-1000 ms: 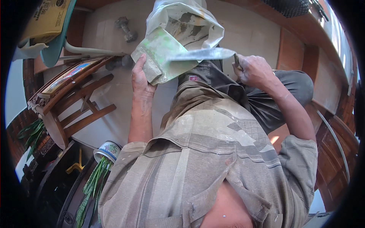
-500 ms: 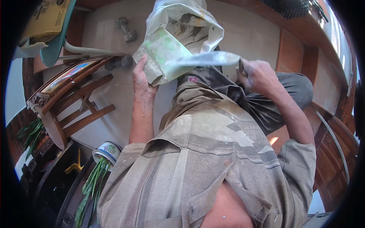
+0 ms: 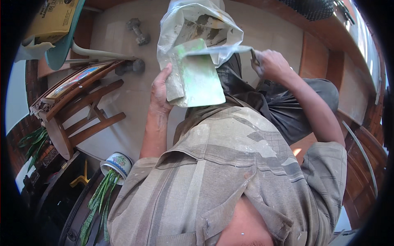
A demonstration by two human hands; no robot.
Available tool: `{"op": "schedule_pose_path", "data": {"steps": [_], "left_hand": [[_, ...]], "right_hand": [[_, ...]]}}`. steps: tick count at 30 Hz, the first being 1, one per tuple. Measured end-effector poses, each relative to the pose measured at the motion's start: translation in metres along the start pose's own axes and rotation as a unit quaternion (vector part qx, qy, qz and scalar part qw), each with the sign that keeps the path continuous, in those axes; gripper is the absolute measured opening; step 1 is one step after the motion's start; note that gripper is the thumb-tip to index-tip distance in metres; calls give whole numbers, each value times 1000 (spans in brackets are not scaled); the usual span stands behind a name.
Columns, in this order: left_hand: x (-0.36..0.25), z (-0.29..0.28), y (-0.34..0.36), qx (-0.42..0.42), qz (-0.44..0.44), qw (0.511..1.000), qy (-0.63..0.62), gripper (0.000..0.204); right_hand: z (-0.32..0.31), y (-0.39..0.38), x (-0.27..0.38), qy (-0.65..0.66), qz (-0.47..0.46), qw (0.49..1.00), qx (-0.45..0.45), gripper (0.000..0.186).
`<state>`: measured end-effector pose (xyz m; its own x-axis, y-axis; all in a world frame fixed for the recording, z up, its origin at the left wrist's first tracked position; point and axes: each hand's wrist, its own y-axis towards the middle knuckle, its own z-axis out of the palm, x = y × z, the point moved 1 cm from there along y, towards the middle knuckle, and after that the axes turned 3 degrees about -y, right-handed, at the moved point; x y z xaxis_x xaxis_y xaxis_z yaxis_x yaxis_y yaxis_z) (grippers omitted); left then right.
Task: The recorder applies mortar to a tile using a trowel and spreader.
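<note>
My left hand [image 3: 161,89] grips a flat, pale board [image 3: 202,82] by the thick, rough grey block along its left edge. The board's face is white with greenish patches. In my right hand [image 3: 273,65] is a tool with a long, flat metal blade [image 3: 223,50], closed around its handle end; the exact kind is unclear. That blade points left and crosses the board's far edge, slightly blurred. Just beyond the board stands a white plastic sack [image 3: 168,33], its mouth wide and its inner wall smeared with dark stains. Both legs in dark trousers are near the sack.
Left of me are a wooden folding chair [image 3: 84,104] and a flowered pot [image 3: 118,162] with long green leaves. Dumbbells [image 3: 138,32] lie on the tiled floor. A cardboard box [image 3: 55,18] rests on a teal surface at far left. Wooden ledges [image 3: 314,53] stand at right.
The board has turned and come nearer to me and rightward, its block now more upright in view. My right hand has risen slightly away from me, taking the blade toward the board's far edge.
</note>
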<state>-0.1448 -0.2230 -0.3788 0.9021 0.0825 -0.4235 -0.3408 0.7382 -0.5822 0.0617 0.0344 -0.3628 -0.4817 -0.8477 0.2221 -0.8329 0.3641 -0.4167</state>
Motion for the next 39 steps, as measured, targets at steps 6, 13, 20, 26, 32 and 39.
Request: {"op": "schedule_pose_path", "data": {"steps": [6, 13, 20, 26, 32, 39], "left_hand": [[0, -14, 8, -37, -24, 999, -14, 42], [4, -5, 4, 24, -47, 998, -15, 42], [6, -9, 8, 2, 8, 991, 131, 45], [20, 10, 2, -117, 163, 953, 225, 41], [31, 9, 12, -125, 257, 919, 272, 35], [40, 21, 8, -128, 262, 905, 309, 33]], "right_hand": [[-27, 1, 15, 76, 26, 996, -25, 20], [-10, 11, 4, 15, 22, 999, 39, 20], [-11, 2, 33, 9, 42, 998, 54, 23], [-11, 1, 72, 165, 89, 982, 28, 28], [16, 9, 81, 187, 107, 976, 2, 31], [24, 12, 98, 236, 136, 962, 8, 30]]}}
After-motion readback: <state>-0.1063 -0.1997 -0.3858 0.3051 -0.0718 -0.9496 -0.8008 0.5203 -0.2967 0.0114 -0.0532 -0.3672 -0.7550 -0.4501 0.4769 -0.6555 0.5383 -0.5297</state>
